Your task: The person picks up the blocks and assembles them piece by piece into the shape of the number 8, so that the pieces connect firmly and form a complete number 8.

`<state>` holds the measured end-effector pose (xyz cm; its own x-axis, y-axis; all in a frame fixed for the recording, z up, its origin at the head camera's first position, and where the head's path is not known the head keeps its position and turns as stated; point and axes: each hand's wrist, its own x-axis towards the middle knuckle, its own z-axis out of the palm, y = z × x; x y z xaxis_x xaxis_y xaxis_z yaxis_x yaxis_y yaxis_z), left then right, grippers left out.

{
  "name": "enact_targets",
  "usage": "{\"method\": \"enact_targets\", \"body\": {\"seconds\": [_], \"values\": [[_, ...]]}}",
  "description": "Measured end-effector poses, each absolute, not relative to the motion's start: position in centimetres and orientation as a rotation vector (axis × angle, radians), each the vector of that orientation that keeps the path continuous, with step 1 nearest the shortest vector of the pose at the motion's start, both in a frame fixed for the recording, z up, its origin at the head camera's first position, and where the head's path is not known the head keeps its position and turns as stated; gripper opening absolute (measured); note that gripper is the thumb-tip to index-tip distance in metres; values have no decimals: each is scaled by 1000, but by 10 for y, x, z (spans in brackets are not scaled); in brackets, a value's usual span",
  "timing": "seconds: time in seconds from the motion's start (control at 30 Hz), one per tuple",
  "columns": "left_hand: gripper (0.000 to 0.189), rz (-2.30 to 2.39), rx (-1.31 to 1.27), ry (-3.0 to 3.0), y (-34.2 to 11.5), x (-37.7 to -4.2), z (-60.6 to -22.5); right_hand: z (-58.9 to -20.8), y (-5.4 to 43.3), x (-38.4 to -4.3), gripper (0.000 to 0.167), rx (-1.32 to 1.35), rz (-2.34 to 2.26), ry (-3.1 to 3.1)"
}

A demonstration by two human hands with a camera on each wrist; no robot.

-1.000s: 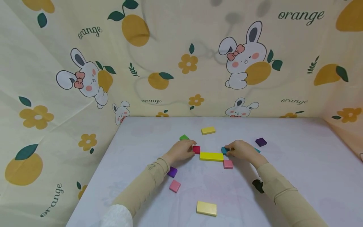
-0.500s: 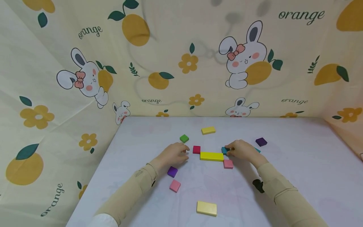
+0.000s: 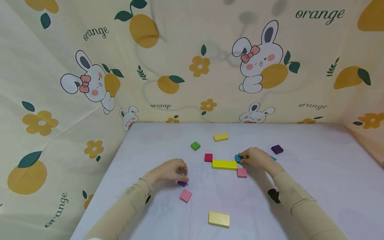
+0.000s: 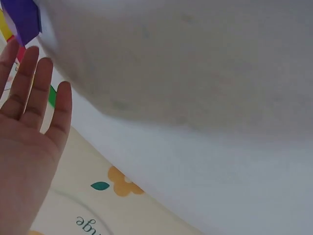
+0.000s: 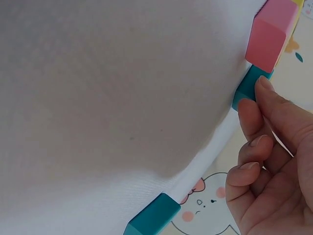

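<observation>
In the head view my left hand (image 3: pixel 169 169) is over a small purple block (image 3: pixel 181 183), thumb and fingers near it. The left wrist view has its fingers extended, with the purple block (image 4: pixel 23 19) just past the fingertips. My right hand (image 3: pixel 257 158) pinches a teal block (image 5: pixel 250 88) between thumb and index finger, down on the table. A long yellow block (image 3: pixel 224 165) lies between that teal block and a red block (image 3: pixel 208 157). At its right front end sits a pink block (image 3: pixel 242 173).
A second pink block (image 3: pixel 185 196) and a pale yellow block (image 3: pixel 219 219) lie nearer me. Farther back are a green block (image 3: pixel 195 146), another yellow block (image 3: pixel 221 137) and a dark purple block (image 3: pixel 277 149). Another teal block (image 5: pixel 154 215) shows beyond the right hand. A printed cloth backs the table.
My left hand has left the red block and moved left and toward me, to the purple block. The right hand has kept its place on the teal block.
</observation>
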<state>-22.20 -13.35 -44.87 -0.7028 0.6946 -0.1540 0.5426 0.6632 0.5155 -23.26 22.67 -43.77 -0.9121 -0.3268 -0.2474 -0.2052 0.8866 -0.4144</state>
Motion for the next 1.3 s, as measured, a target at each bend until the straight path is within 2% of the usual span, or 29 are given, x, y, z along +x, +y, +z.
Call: {"method": "enact_targets", "body": {"seconds": [0.3, 0.63, 0.9, 1.3], "values": [[29, 656, 978, 2470, -144, -217, -445, -438, 228, -233, 38, -389, -572, 2727], [25, 676, 1040, 2508, -142, -217, -451, -438, 228, -235, 39, -368, -560, 2709], [21, 689, 950, 2563, -128, -217, -450, -436, 229, -234, 39, -386, -565, 2719], [19, 676, 955, 2613, -99, -224, -453, -438, 229, -234, 38, -383, -569, 2724]]}}
